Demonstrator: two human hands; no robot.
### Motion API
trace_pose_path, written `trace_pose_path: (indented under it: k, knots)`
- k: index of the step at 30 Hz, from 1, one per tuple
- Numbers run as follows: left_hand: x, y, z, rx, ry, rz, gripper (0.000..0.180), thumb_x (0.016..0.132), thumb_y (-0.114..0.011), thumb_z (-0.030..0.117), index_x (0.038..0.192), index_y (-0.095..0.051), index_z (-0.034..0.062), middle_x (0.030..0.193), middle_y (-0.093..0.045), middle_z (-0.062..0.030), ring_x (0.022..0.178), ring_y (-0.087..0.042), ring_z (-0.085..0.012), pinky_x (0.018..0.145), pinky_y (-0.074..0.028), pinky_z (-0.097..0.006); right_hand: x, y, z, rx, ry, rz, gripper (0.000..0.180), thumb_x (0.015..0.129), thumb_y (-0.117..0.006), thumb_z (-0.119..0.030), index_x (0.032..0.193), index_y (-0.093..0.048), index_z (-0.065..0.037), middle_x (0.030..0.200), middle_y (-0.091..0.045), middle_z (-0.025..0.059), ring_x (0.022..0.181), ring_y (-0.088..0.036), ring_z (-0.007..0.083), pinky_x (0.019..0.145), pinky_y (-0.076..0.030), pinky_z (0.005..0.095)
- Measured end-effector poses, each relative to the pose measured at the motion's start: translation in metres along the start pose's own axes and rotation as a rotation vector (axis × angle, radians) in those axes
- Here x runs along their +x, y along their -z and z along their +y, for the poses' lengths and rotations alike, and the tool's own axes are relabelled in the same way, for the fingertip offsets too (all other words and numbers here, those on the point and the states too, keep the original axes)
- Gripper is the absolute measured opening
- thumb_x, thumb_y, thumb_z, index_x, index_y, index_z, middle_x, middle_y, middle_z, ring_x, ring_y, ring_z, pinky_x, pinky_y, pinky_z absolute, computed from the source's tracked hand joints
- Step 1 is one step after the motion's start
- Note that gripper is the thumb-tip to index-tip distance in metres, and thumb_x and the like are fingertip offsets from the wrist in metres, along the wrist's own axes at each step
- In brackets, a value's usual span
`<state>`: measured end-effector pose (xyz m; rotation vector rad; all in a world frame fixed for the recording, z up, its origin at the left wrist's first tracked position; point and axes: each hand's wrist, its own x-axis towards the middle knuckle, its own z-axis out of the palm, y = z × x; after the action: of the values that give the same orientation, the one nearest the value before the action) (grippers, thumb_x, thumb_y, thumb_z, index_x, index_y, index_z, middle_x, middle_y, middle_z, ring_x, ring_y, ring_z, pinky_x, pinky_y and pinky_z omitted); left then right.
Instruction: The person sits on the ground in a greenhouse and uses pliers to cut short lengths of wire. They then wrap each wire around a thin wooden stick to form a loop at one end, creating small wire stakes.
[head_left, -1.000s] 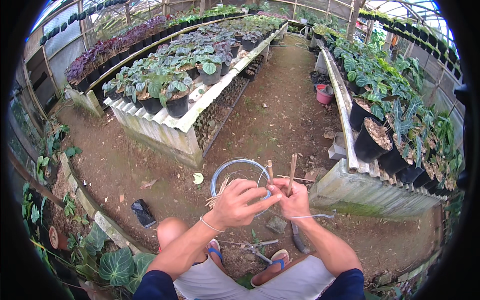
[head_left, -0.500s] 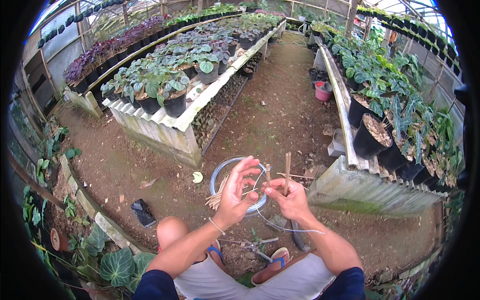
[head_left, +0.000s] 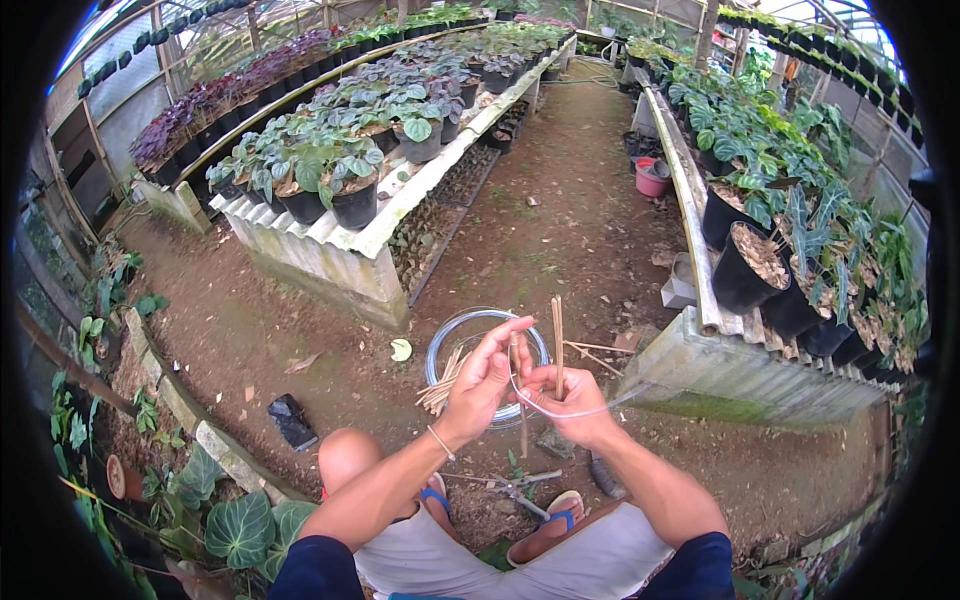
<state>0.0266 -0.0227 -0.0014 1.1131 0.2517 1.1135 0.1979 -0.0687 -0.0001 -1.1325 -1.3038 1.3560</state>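
Head view: the single stick (head_left: 514, 352) stands between your hands, likely light, stiff and snappable, best pinched mid-length by the pale wire (head_left: 602, 409). Your right hand (head_left: 572, 398) closes on two upright sticks (head_left: 558, 335); your left hand (head_left: 478, 390), splayed and apart earlier, now curves half-bent fingers beside the single stick, their grip unclear.

Diffuse daylight glares at the roof (head_left: 846, 16), shadows are soft, and straight edges curve toward blackened corners.
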Motion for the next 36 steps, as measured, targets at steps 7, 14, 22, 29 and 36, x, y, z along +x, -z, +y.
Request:
trace_pose_path:
  k: [7, 14, 22, 29, 36]
  knots:
    - [0.013, 0.026, 0.025, -0.262, -0.225, 0.216, 0.017, 0.106, -0.056, 0.023, 0.107, -0.054, 0.0057, 0.1, -0.051, -0.0034, 0.086, -0.05, -0.013, 0.087, -0.045, -0.033, -0.003, 0.005, -0.006, 0.064, 0.133, -0.042, 0.032, 0.107, -0.058, -0.027, 0.13, -0.054, -0.005, 0.104, -0.058, -0.0016, 0.073, -0.05, 0.0034, 0.06, -0.041, 0.022]
    - [0.017, 0.051, 0.047, -0.36, -0.328, 0.202, 0.016, 0.101, -0.064, 0.018, 0.097, -0.051, 0.0104, 0.095, -0.054, -0.004, 0.088, -0.052, -0.0177, 0.086, -0.044, -0.036, -0.002, 0.002, 0.01, -0.105, -0.009, 0.041, 0.02, 0.107, -0.059, -0.021, 0.116, -0.063, -0.004, 0.082, -0.059, -0.003, 0.072, -0.055, 0.0053, 0.062, -0.046, 0.0236]
    - [0.015, 0.044, 0.038, -0.394, -0.232, 0.124, 0.017, 0.097, -0.066, 0.012, 0.094, -0.05, 0.01, 0.092, -0.053, -0.0049, 0.088, -0.051, -0.0188, 0.087, -0.043, -0.035, 0.005, 0.009, 0.004, -0.004, 0.232, 0.274, 0.024, 0.104, -0.063, -0.015, 0.12, -0.062, 0.003, 0.097, -0.069, 0.0047, 0.087, -0.066, 0.0118, 0.08, -0.053, 0.0278]
    - [0.014, 0.038, 0.031, -0.4, -0.194, 0.081, 0.018, 0.094, -0.067, 0.011, 0.09, -0.049, 0.0106, 0.089, -0.054, -0.0053, 0.086, -0.052, -0.0187, 0.085, -0.043, -0.035, 0.005, 0.027, -0.004, -0.055, 0.233, 0.316, 0.023, 0.104, -0.063, -0.015, 0.119, -0.061, 0.003, 0.102, -0.069, 0.0071, 0.09, -0.067, 0.014, 0.084, -0.055, 0.0297]
    - [0.012, 0.037, 0.029, -0.431, -0.166, 0.057, 0.021, 0.093, -0.07, 0.013, 0.09, -0.049, 0.0111, 0.089, -0.054, -0.005, 0.085, -0.052, -0.0179, 0.085, -0.043, -0.034, 0.004, 0.031, -0.006, -0.058, 0.256, 0.337, 0.022, 0.103, -0.064, -0.013, 0.119, -0.062, 0.002, 0.107, -0.069, 0.0051, 0.091, -0.067, 0.0134, 0.084, -0.055, 0.0294]
